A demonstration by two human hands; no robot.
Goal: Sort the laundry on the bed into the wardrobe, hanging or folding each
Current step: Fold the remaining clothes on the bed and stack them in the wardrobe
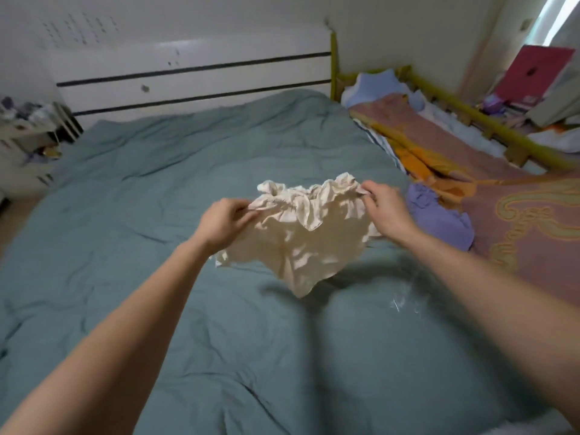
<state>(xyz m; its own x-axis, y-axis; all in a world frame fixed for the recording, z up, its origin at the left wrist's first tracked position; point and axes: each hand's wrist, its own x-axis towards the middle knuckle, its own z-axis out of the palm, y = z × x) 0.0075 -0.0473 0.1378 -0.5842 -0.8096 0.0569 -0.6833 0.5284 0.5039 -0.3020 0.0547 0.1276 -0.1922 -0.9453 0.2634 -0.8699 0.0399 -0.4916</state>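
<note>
Nearest my view, both bare forearms reached out over the wrinkled grey-green bed cover (157,189), which filled most of the frame. I saw a crumpled piece of clear plastic film (405,296) lying on that cover just under my right forearm.

Further out, my left hand (224,221) had its fingers curled round the left end of a small cream-coloured, crinkled cloth garment with a gathered top edge (301,233). My right hand (384,208) pinched the right end of the same gathered edge between thumb and fingers. The garment hung between the two hands, lifted above the cover, its lower part drooping to a point with a shadow on the cover beneath it.

Just beyond my right hand, a bunched lavender-purple cloth item (439,215) lay where the green cover met a dusty-pink patterned blanket with orange and yellow swirls (533,233). That blanket ran along the right side, beside a yellow-green rail (464,111) on its far side.

At the far end stood the white headboard with two dark horizontal stripes (194,80) against the wall. To the far left I made out a cluttered white stand (28,133), too blurred to tell its contents. At far right, a pinkish-red flat panel (533,73) leaned near the window.
</note>
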